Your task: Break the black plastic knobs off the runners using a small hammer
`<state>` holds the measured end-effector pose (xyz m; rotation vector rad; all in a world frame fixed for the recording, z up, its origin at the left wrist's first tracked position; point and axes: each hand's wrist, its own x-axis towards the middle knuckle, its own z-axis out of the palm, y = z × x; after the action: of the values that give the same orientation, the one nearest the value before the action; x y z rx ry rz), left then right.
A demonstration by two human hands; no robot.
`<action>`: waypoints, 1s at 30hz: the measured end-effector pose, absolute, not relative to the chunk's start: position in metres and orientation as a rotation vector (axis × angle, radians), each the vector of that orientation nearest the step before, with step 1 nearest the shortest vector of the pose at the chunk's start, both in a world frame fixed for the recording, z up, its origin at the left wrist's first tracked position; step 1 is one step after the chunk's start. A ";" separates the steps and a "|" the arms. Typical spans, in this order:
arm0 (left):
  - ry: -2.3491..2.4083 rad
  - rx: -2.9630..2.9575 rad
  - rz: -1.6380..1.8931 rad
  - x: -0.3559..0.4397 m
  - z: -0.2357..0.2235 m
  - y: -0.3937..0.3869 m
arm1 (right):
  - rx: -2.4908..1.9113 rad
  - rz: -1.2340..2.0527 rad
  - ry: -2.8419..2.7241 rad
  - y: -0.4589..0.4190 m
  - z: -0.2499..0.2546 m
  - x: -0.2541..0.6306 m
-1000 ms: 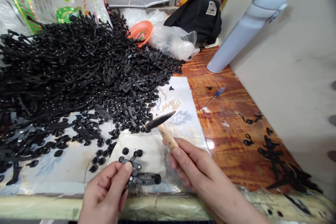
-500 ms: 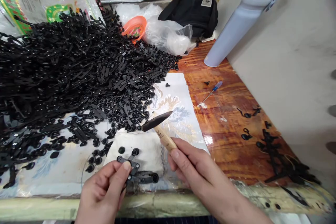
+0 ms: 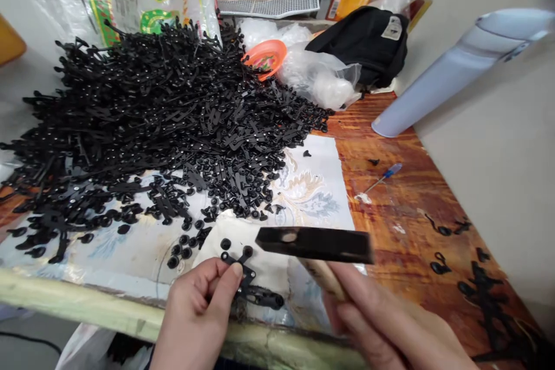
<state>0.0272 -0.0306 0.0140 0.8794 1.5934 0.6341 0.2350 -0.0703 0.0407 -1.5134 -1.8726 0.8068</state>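
My left hand (image 3: 203, 300) pinches a black jointed linkage (image 3: 247, 280) made of crossed flat arms with round ends. The linkage rests over a folded white cloth (image 3: 255, 237) near the table's front edge. A loose black round piece (image 3: 225, 244) lies on the cloth just beyond my fingers. My right hand (image 3: 368, 312) is closed around the wooden handle of a hammer (image 3: 316, 244). The dark hammer head is raised above the cloth, to the right of the linkage and apart from it.
A large heap of black plastic parts (image 3: 165, 110) covers the left and back. A blue-handled screwdriver (image 3: 381, 178) and black pieces (image 3: 485, 295) lie on the wooden table at right. Behind are a black bag (image 3: 364, 46), an orange dish (image 3: 271, 58) and a pale blue bottle (image 3: 446, 75).
My right hand has turned the hammer and brought its head nearer the camera. My left hand keeps its pinch on the linkage. The whole view has shifted, so things appear further right.
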 end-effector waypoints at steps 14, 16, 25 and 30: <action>1.557 0.888 0.631 0.027 0.016 -0.029 | -1.575 0.850 -2.011 -0.069 0.043 0.231; 1.561 0.863 0.634 0.025 0.015 -0.029 | -1.599 0.878 -1.956 -0.063 0.047 0.233; 1.644 0.643 0.627 0.029 0.028 -0.023 | -1.622 1.086 -1.736 -0.054 0.045 0.234; 1.675 0.590 0.676 0.030 0.026 -0.022 | -1.808 1.143 -1.603 -0.041 0.025 0.221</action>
<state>0.0298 -0.0218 0.0258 0.5901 1.6748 0.6763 0.2215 -0.0409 0.0252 -1.8076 -1.6029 1.1425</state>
